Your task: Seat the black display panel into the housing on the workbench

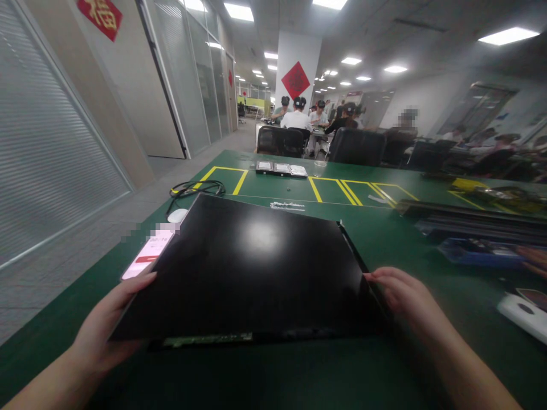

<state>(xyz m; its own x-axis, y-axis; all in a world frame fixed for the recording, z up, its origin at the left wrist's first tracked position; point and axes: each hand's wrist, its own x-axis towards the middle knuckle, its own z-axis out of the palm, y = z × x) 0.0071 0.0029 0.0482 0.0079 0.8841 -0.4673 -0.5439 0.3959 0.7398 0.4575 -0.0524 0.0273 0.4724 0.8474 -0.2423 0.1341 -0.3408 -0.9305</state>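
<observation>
A flat black display panel point(256, 273) fills the middle of the head view, glossy, with a ceiling light reflected on it. It is tilted a little above the green table. My left hand point(105, 319) is closed on its left edge, thumb on top and the other fingers hidden beneath. My right hand point(401, 290) is closed at the right edge, its fingertips pinching there; whether they also grip the dark frame point(352, 247) under the panel I cannot tell. A strip of green circuit board point(209, 340) shows below the near edge.
A lit phone point(149, 253), a white round object point(178, 216) and a black cable point(200, 187) lie left. Small drives point(282, 169) sit at the back, near yellow tape outlines. On the right are dark long parts point(465, 222) and a blue tray point(478, 253). People sit beyond.
</observation>
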